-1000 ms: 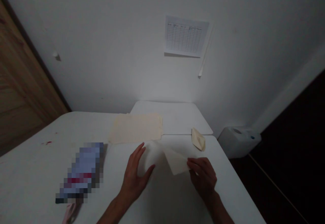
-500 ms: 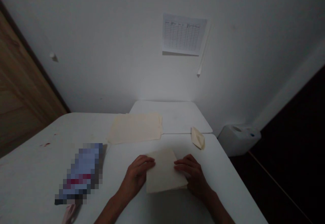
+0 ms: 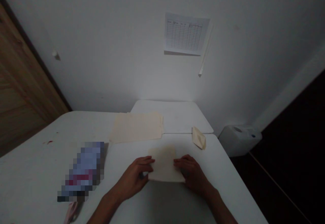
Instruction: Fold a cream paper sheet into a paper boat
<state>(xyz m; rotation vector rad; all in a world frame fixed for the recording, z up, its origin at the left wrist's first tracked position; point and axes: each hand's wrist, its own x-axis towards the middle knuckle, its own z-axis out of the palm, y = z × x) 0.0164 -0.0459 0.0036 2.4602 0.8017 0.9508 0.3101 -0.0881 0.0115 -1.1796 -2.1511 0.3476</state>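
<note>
Moved upward, folded paper (image 3: pixel 165 164) touches the left hand (image 3: pixel 133 178) and right hand (image 3: pixel 191 175).

The left hand (image 3: pixel 133 178) and the right hand (image 3: pixel 193 173) are bare, with long, slim fingers (image 3: pixel 144 161). The left forearm (image 3: pixel 104 210) and the right forearm (image 3: pixel 220 210) are bare too, narrowing toward the wrists and running off the bottom edge of the view. Nails and fine skin marks are too dark to tell.
</note>
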